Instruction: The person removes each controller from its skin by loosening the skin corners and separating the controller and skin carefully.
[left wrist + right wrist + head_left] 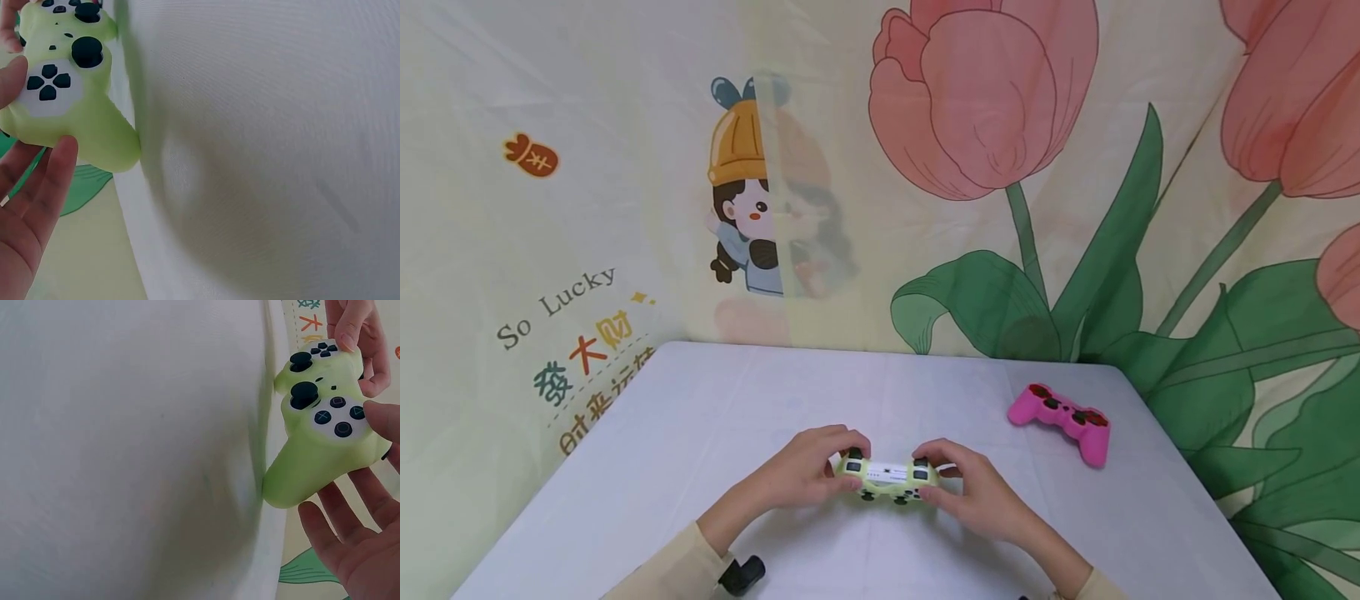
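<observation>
A pale green game controller (887, 477) is held between both hands near the middle of the table, its shoulder-button edge facing up toward the head camera. My left hand (808, 468) grips its left end, thumb by the direction pad and fingers round the back, as the left wrist view shows on the controller (81, 119). At the other end my right hand (973, 492) grips it, thumb beside the triangle button in the right wrist view, where the controller's handle tips (294, 481) point down at the white cloth.
A pink game controller (1063, 421) lies at the table's back right. The white-covered table (760, 383) meets a printed curtain (820, 325) with tulips behind it. A black object (743, 575) sits by the left sleeve.
</observation>
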A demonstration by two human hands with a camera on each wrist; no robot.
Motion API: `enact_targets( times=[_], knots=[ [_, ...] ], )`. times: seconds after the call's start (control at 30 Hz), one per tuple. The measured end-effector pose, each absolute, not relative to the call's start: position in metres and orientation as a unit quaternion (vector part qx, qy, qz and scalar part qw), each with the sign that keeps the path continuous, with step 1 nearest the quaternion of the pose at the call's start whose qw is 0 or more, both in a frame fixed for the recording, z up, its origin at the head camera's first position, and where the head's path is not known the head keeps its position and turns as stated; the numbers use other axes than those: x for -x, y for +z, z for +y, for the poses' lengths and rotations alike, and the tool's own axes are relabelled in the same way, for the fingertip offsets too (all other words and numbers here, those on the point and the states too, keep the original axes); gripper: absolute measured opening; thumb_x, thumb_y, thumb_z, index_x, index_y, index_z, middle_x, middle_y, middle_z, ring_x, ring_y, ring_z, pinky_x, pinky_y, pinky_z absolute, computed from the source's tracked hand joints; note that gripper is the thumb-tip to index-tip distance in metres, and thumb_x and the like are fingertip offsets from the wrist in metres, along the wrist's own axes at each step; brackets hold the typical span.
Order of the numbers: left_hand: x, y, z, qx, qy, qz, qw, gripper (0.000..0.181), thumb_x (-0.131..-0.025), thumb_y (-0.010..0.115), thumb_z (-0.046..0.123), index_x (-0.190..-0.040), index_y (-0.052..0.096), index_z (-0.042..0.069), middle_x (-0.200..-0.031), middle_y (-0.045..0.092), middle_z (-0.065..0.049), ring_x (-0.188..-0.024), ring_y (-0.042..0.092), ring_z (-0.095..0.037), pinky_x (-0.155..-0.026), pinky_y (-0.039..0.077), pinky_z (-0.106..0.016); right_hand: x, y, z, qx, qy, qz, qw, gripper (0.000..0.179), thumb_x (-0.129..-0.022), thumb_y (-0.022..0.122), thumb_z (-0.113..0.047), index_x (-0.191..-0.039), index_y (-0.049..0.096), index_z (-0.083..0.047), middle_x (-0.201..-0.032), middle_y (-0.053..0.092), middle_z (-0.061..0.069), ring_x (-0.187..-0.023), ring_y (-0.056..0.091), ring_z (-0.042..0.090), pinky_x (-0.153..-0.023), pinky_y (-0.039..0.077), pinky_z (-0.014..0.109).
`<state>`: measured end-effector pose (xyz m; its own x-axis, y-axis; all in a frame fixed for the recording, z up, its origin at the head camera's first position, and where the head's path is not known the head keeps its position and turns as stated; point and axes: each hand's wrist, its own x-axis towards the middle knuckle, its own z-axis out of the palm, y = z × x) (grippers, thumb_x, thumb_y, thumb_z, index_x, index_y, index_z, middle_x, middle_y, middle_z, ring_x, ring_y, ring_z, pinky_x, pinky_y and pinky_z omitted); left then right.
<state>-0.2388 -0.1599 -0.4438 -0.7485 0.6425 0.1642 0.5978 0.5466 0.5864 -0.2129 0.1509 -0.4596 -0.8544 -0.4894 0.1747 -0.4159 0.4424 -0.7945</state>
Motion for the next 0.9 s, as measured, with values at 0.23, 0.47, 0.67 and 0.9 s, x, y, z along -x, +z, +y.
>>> enact_targets(
  times=[0.23, 0.47, 0.67, 0.9],
  knots=[
    [0.239, -0.445, -0.161, -0.351, 0.314, 0.881, 0.035, 0.034, -0.092, 0.085, 0.025, -0.115, 0.063, 0.035, -0.100, 0.061, 0.017, -0.090, 0.058, -0.005, -0.071, 0.055, -0.023, 0.221, -0.455, 0.151, 0.317, -0.443, 0.836, 0.065, 0.047, -0.096, 0.081, -0.016, -0.139, 0.063, -0.020, -0.136, 0.069, 0.003, -0.123, 0.064, 0.016, -0.103, 0.054, 0.054],
    [0.237, -0.447, -0.161, -0.353, 0.312, 0.881, 0.035, 0.035, -0.090, 0.086, 0.026, -0.115, 0.064, 0.035, -0.100, 0.061, 0.018, -0.088, 0.059, -0.005, -0.071, 0.055, -0.022, 0.232, -0.448, 0.148, 0.369, -0.430, 0.815, 0.122, 0.054, -0.093, 0.074, -0.002, -0.143, 0.062, -0.018, -0.140, 0.067, 0.004, -0.125, 0.062, 0.017, -0.107, 0.052, 0.048],
    [0.236, -0.446, -0.162, -0.354, 0.313, 0.880, 0.041, 0.035, -0.090, 0.086, 0.025, -0.115, 0.064, 0.035, -0.101, 0.061, 0.018, -0.087, 0.060, -0.006, -0.071, 0.055, -0.022, 0.242, -0.446, 0.148, 0.389, -0.406, 0.811, 0.163, 0.055, -0.092, 0.072, -0.005, -0.143, 0.063, -0.022, -0.135, 0.067, -0.007, -0.118, 0.061, 0.013, -0.108, 0.050, 0.040],
    [0.237, -0.445, -0.162, -0.364, 0.313, 0.876, 0.036, 0.035, -0.090, 0.086, 0.026, -0.115, 0.064, 0.035, -0.099, 0.060, 0.018, -0.084, 0.061, -0.006, -0.070, 0.055, -0.022, 0.248, -0.444, 0.151, 0.383, -0.399, 0.809, 0.198, 0.051, -0.092, 0.074, -0.010, -0.138, 0.067, -0.031, -0.131, 0.069, -0.012, -0.117, 0.062, 0.014, -0.107, 0.047, 0.040]
  ],
)
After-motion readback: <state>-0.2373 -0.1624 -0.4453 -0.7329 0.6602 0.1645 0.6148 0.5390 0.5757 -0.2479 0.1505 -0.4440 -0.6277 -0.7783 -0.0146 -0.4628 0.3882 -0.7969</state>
